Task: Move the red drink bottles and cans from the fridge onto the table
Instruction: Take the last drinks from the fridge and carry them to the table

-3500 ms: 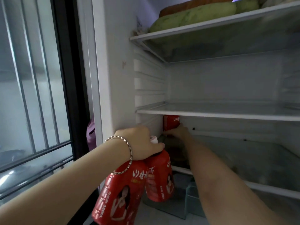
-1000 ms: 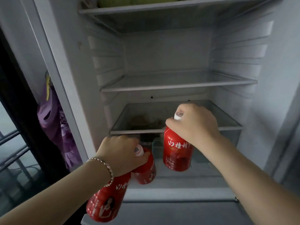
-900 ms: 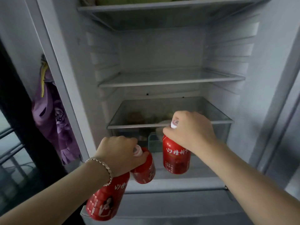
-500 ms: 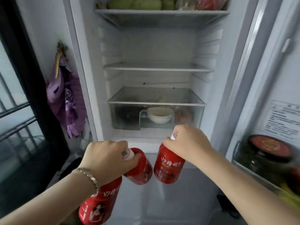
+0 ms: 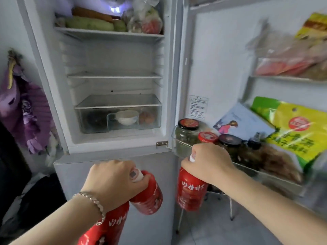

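- The left hand (image 5: 113, 181) is curled tight round the necks of two red bottles at once, out in front of the fridge's closed lower door (image 5: 70, 177); a white cap (image 5: 137, 175) shows between thumb and forefinger
- Of that pair, the nearer red bottle (image 5: 106, 227) hangs down toward the bottom edge of the view, while the farther red bottle (image 5: 148, 197) tilts out to the right; the two touch just under the hand
- The right hand (image 5: 208, 163) grips the third red bottle (image 5: 190, 193) from above, fingers wrapped over its top; this one hangs roughly upright with its white lettering facing the camera
- All three bottles are outside the fridge (image 5: 44, 68), carried in the air below the level of the open compartment
- A beaded bracelet (image 5: 92, 204) sits on the left wrist
- Inside the fridge, the top shelf (image 5: 109, 33) carries green vegetables (image 5: 90, 24) and bagged produce (image 5: 150, 22); the clear drawer (image 5: 92, 121) lower down holds a white bowl (image 5: 127, 117)
- The open door (image 5: 221, 59) stands to the right; its lower rack (image 5: 256, 171) holds a dark-lidded jar (image 5: 188, 131) among others and a yellow-green packet (image 5: 292, 131), and the right hand is just in front of that rack
- A purple cloth (image 5: 19, 110) hangs on the wall left of the fridge
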